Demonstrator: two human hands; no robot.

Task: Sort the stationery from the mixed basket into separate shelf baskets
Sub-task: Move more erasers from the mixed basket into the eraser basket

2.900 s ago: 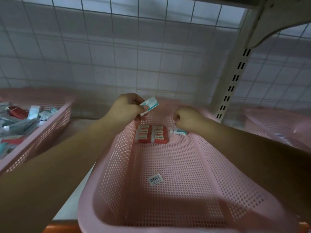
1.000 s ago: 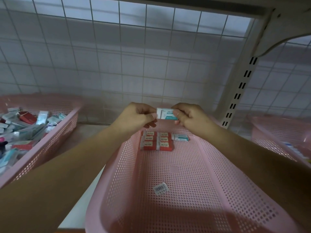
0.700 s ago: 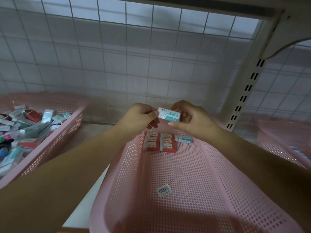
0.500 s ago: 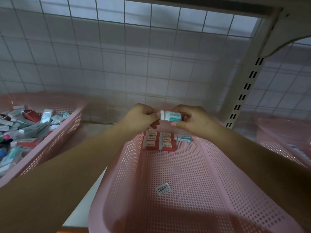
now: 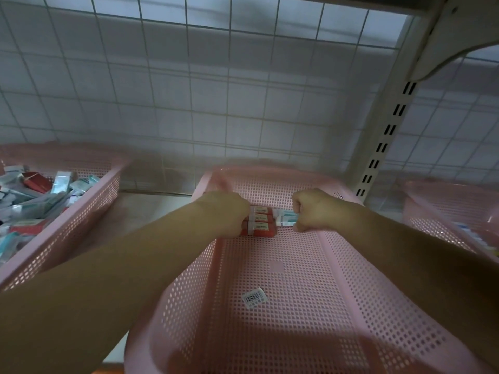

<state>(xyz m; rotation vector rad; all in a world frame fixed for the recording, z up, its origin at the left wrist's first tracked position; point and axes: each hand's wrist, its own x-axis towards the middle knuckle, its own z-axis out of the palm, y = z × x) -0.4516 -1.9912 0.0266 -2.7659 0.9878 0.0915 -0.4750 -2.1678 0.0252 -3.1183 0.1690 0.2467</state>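
Right hand [image 5: 314,209] pinches teal eraser [image 5: 286,220], long axis left-right, just right of red erasers [image 5: 261,224]; left hand [image 5: 225,213] curled, grip unclear.

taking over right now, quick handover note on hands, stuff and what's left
Right hand pinches a white-and-teal eraser at the far end of the middle basket, beside the red erasers.
Left hand is curled over the red erasers; its grip is hidden.
Done: red erasers in place.
Left: set this eraser down, then sort the full mixed basket on the left.
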